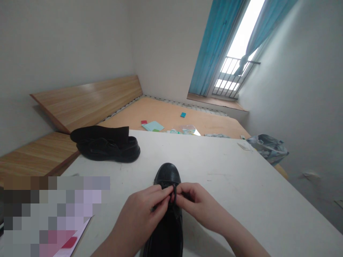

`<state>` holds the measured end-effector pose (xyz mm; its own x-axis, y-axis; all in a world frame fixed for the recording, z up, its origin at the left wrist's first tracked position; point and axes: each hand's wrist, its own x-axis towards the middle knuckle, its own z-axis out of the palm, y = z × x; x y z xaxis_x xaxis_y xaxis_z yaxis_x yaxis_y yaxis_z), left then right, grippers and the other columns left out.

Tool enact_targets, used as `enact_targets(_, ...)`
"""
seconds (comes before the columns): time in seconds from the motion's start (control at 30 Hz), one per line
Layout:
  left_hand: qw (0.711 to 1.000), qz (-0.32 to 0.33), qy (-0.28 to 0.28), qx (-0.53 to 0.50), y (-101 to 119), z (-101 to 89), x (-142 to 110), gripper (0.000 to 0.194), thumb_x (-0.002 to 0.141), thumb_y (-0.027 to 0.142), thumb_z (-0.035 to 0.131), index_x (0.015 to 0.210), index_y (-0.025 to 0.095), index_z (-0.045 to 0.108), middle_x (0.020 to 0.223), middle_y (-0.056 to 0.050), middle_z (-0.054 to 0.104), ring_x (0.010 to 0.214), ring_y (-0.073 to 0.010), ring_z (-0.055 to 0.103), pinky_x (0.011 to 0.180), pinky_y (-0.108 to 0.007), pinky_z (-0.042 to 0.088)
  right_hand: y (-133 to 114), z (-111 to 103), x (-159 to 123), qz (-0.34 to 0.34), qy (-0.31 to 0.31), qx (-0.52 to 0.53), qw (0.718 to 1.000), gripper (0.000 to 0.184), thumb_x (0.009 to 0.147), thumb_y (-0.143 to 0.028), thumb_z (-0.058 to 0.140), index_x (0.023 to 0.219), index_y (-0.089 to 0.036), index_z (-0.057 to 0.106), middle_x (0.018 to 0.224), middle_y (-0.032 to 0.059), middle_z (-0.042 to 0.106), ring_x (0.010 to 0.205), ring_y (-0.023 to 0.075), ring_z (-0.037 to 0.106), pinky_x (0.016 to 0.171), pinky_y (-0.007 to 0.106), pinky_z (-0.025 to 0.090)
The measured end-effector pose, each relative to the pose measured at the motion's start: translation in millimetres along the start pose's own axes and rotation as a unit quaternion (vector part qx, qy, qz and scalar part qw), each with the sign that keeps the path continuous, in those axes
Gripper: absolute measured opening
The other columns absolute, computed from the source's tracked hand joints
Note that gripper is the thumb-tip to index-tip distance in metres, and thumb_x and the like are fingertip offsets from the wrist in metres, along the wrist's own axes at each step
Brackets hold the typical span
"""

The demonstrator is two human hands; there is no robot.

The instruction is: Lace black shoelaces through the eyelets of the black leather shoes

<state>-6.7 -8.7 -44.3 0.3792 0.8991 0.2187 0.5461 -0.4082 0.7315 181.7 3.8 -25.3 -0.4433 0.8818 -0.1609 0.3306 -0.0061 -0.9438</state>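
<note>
At left, 1 other black shoe [118,151] is lying on the white table [219,167], a flat dark piece [104,132] resting across its top. Next, the left hand [142,207] is reaching in from the near side, thumb and index finger nearly meeting and pinching the black lace [175,194]. At centre, the black shoe [168,174] is sitting on the table at the near edge of view, between the 2 hands — toe pointing away from the person, long axis running roughly straight out from the body. To its right, the right hand [198,203] is pinching the same lace, its thumb and index tips drawn close — nearly touching the left fingertips. At far right, a grey-blue bag [269,146] is standing beside the table edge.
</note>
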Motion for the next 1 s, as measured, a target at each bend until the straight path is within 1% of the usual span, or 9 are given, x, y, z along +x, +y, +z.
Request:
enact_targets(0.07,1.0,0.003,0.004,-0.004,-1.4,4.0,-2.1,0.032,0.093,0.022,0.046,0.112,0.024,0.072,0.085,-0.002,0.07,0.076,-0.0156,0.067,0.066,-0.023,0.048,-0.7,-5.1,5.4,0.048,-0.059,0.087,0.993,0.028,0.083,-0.039,0.064,0.068,-0.016,0.058,0.06,-0.0059,0.042,0.057,0.0095,0.033,0.055,0.023,0.026)
enact_targets(0.17,1.0,0.009,0.02,-0.012,-3.2,7.1,-3.0,0.032,0.094,0.023,0.045,0.111,0.024,0.071,0.086,-0.002,0.069,0.076,-0.0152,0.067,0.065,-0.023,0.047,-2.8,-14.2,12.3,0.084,-0.101,0.101,0.986,0.032,0.078,-0.042,0.07,0.067,-0.015,0.058,0.056,-0.008,0.038,0.054,0.0076,0.026,0.051,0.023,0.02)
enact_targets(0.4,0.999,-0.025,-0.014,-0.027,1.4,-1.9,7.2,0.018,0.087,0.022,0.05,0.083,0.022,0.068,0.072,0.002,0.06,0.067,-0.014,0.059,0.061,-0.023,0.042,0.5,-22.6,19.7,0.051,-0.152,0.042,0.986,0.019,0.076,-0.031,0.07,0.07,-0.014,0.064,0.061,-0.0044,0.051,0.057,0.0087,0.038,0.054,0.023,0.027)
enact_targets(0.5,0.998,-0.048,-0.037,-0.026,2.8,-5.7,9.0,0.015,0.088,0.024,0.047,0.084,0.021,0.062,0.072,0.002,0.059,0.065,-0.0144,0.056,0.057,-0.024,0.039,-2.5,-20.6,16.0,0.032,-0.116,0.008,0.993,0.014,0.08,-0.027,0.065,0.072,-0.015,0.064,0.062,-0.0042,0.05,0.058,0.01,0.039,0.054,0.024,0.028)
enact_targets(0.6,0.997,-0.071,-0.03,-0.018,2.1,-8.3,6.3,0.016,0.09,0.026,0.043,0.086,0.022,0.057,0.074,0.002,0.059,0.066,-0.0153,0.056,0.057,-0.024,0.039,-7.4,-16.1,6.2,-0.034,-0.02,-0.109,0.993,0.01,0.086,-0.018,0.058,0.077,-0.017,0.063,0.068,-0.0026,0.053,0.063,0.0121,0.043,0.058,0.025,0.031)
enact_targets(0.67,0.996,-0.084,-0.034,-0.009,0.7,-9.6,2.5,0.016,0.09,0.026,0.04,0.086,0.022,0.055,0.074,0.002,0.059,0.066,-0.0155,0.056,0.057,-0.024,0.038,-7.5,-13.3,-1.8,-0.13,0.025,-0.26,0.957,0.011,0.09,-0.015,0.055,0.084,-0.018,0.063,0.075,-0.0002,0.059,0.067,0.0141,0.049,0.063,0.027,0.035)
enact_targets(0.77,0.995,-0.091,-0.045,0.007,-2.5,-11.3,-4.1,0.017,0.091,0.028,0.037,0.086,0.023,0.052,0.071,0.003,0.058,0.062,-0.0153,0.055,0.056,-0.025,0.036,-0.1,-11.9,-12.0,-0.252,0.062,-0.453,0.853,0.015,0.096,-0.014,0.049,0.089,-0.018,0.063,0.079,0.0032,0.063,0.07,0.0174,0.053,0.065,0.03,0.038)
enact_targets(0.87,0.992,-0.111,-0.047,0.024,-5.1,-13.0,-8.3,0.018,0.091,0.029,0.034,0.084,0.023,0.05,0.066,0.004,0.055,0.058,-0.0158,0.055,0.054,-0.025,0.034,11.1,-15.4,-18.9,-0.3,0.089,-0.555,0.77,0.02,0.097,-0.012,0.044,0.089,-0.017,0.062,0.079,0.0049,0.065,0.07,0.0193,0.055,0.065,0.033,0.039)
enact_targets(1.0,0.988,-0.133,-0.048,0.061,-7.1,-14.8,-9.7,0.018,0.09,0.028,0.032,0.082,0.024,0.048,0.063,0.004,0.053,0.056,-0.0169,0.054,0.054,-0.025,0.032,21.5,-22.6,-26.0,-0.32,0.128,-0.612,0.712,0.027,0.097,-0.007,0.037,0.095,-0.016,0.063,0.103,0.0103,0.07,0.093,0.0238,0.06,0.077,0.036,0.043)
